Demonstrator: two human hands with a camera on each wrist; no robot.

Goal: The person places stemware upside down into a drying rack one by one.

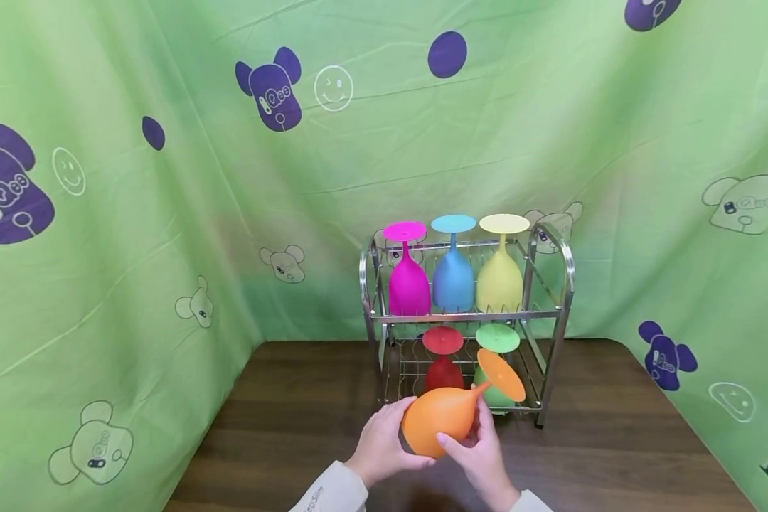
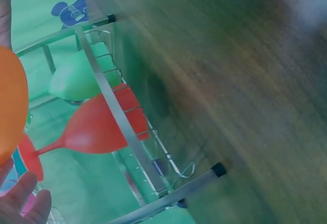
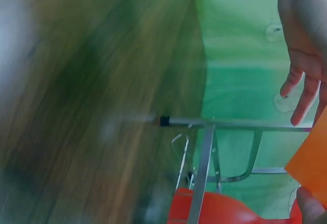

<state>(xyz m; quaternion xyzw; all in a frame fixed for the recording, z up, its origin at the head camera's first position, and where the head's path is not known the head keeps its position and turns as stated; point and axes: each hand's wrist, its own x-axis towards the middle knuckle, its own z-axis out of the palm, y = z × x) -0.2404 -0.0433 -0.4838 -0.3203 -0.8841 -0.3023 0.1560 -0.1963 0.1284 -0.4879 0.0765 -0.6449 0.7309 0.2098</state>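
An orange wine glass (image 1: 440,419) lies tilted between both hands in front of the rack, its bowl toward the left and its round foot raised to the right. My left hand (image 1: 384,442) holds the bowl near the rim, thumb below and fingers above. With the thumb across the bowl and fingers behind it near the stem, my right hand (image 1: 480,455) grips the other side. In the left wrist view, fingertips (image 2: 38,206) of the left hand show beside the orange bowl (image 2: 10,101). The right thumb (image 3: 308,206) touches the glass in the right wrist view.
A two-tier metal rack (image 1: 553,355) stands behind the hands on the wooden table (image 1: 281,427). Upside down on top are magenta (image 1: 409,288), blue (image 1: 453,281) and yellow (image 1: 500,281) wine glasses. Below stand red (image 1: 444,373) and green (image 1: 498,338) ones. A printed green curtain (image 1: 358,163) surrounds the table.
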